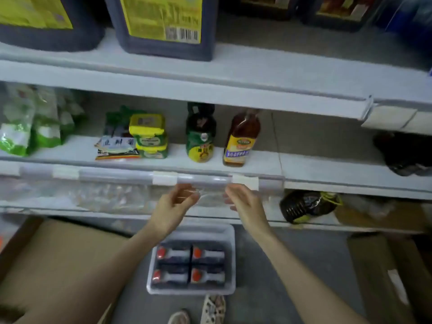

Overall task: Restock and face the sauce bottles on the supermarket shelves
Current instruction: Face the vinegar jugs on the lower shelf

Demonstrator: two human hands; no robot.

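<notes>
Sauce bottles (190, 265): four small dark ones with red caps lie flat, two by two, in a white bin (198, 231) on the floor, below the arms and in front of the shelves
Left hand (173, 204): up at the low shelf (117, 215), just under the front edge of the middle shelf (264, 157); the thumb and bent fingers pinch the left end of some clear plastic (208, 197)
Right hand (244, 203): close to the left hand, at the right end of the clear plastic; the fingers are blurry, so I cannot tell if they hold it or only touch it
Dark bottle (201, 134): stands up on the middle shelf, with a green and yellow label
Brown bottle (242, 139): stands just to the right of the dark bottle, not touching it, with a yellow label
Yellow tub (149, 134): on the middle shelf, left of the dark bottle, next to a flat packet (117, 148)
Green bags (23, 132): at the far left of the middle shelf
Big jugs (163, 24): dark, with yellow labels, on the top shelf
Dark wrapped thing (308, 205): lies on its side on the low shelf, right of the hands
Cardboard box (58, 265): on the floor, left of the bin
Shoes (212, 308): on the floor just below the bin
</notes>
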